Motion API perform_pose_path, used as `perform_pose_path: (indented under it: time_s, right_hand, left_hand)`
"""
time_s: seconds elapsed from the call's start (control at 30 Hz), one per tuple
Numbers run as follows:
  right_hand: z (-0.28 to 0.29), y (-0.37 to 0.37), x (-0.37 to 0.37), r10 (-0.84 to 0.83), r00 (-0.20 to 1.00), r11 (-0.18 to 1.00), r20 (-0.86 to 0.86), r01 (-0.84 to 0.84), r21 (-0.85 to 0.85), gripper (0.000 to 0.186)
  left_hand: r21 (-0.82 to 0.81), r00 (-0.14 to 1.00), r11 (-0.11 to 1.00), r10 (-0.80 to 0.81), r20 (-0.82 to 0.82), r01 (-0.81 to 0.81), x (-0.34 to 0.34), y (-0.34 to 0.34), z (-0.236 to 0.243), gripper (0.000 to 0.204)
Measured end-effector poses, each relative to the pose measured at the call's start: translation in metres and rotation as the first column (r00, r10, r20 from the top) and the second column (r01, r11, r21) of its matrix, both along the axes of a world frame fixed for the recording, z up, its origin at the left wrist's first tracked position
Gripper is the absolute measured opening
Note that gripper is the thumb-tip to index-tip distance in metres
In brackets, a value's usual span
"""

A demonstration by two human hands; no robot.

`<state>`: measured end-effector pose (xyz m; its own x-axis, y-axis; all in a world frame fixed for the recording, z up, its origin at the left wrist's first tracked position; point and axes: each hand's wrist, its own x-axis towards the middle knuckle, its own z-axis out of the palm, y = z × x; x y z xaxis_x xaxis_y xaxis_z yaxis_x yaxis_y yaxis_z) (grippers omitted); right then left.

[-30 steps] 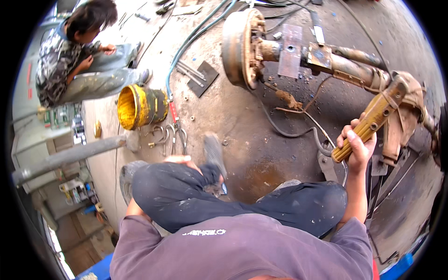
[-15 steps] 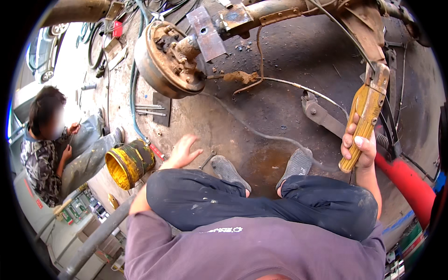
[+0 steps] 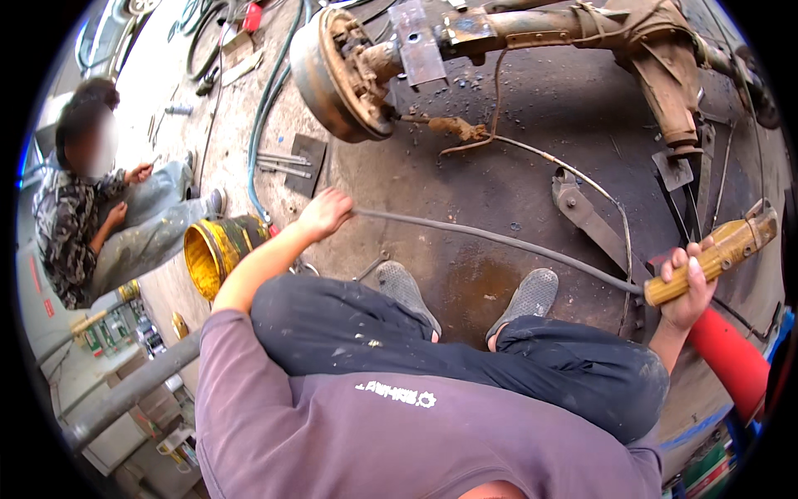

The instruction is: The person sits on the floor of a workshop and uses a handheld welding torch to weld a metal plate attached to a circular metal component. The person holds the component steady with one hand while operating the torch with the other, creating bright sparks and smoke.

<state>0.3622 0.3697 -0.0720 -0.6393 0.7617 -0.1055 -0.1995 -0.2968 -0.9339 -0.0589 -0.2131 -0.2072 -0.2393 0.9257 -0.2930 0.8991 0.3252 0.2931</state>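
Observation:
My right hand (image 3: 688, 287) is wrapped round the yellow, worn handle of a welding electrode holder (image 3: 727, 254). A thin welding rod (image 3: 755, 125) sticks up from its jaw. The grey cable (image 3: 499, 241) runs from the handle's lower end across in front of my shoes to my left hand (image 3: 327, 214), whose fingers are closed on it. Ahead of me lies a rusty axle (image 3: 540, 29) with a brake drum (image 3: 332, 75) at its left end. A flat steel plate (image 3: 418, 46) stands on the axle near the drum.
A seated person (image 3: 91, 191) is at my left, near a yellow-stained bucket (image 3: 218, 258). Several welding rods (image 3: 283, 162) lie by a dark plate (image 3: 306, 166). Blue hoses (image 3: 264, 125) cross the floor. A red cylinder (image 3: 727, 358) is at my right, and a metal arm (image 3: 586, 212) lies ahead.
My left hand, earlier open and empty, has closed on the cable and lifted it off the floor. My right hand has swung the electrode holder rightward, away from the axle.

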Motion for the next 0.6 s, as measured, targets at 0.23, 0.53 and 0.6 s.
perform_pose_path:
  time_s: [0.23,0.53,0.6]
  right_hand:
    - [-0.077,-0.058,-0.041,0.089,0.996,0.992,-0.005,-0.089,-0.095,0.060]
    - [-0.134,-0.119,-0.019,0.326,0.912,0.945,0.248,-0.320,-0.066,0.029]
    - [-0.145,-0.121,-0.018,0.336,0.912,0.939,0.235,-0.345,-0.006,0.025]
  left_hand:
    - [-0.555,0.786,0.822,0.426,0.449,-0.129,0.115,-0.065,0.051,0.022]
    - [-0.639,0.799,0.720,0.538,0.269,-0.270,0.050,0.067,0.193,0.021]
    - [-0.499,0.969,0.857,0.218,0.119,-0.131,0.061,0.097,0.223,0.024]
